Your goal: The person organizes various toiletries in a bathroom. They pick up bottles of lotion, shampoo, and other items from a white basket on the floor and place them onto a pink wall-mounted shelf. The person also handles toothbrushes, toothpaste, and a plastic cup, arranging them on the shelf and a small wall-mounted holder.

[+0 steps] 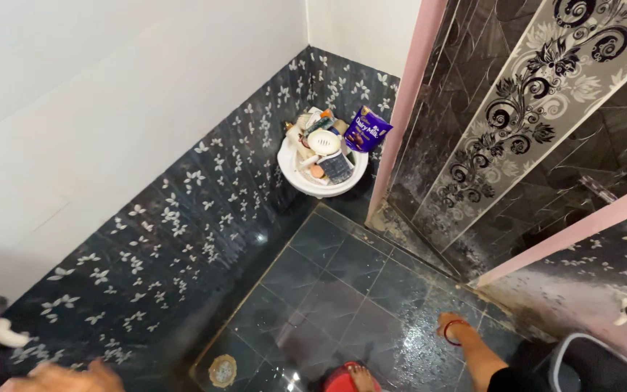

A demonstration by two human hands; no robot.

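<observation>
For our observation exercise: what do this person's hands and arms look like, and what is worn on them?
Only one hand shows, blurred at the bottom left edge, probably the left. It looks bare: no glove, sleeve or ring can be made out. The other hand is out of view.

- One head-worn view only, looking steeply down from standing height into a bathroom corner.
- It faces the corner shelf [322,185], which sits far off at upper centre.
- The wet floor tiles [342,290] fill the lower middle; nearest, at the bottom edge, the person's foot [453,328].
</observation>
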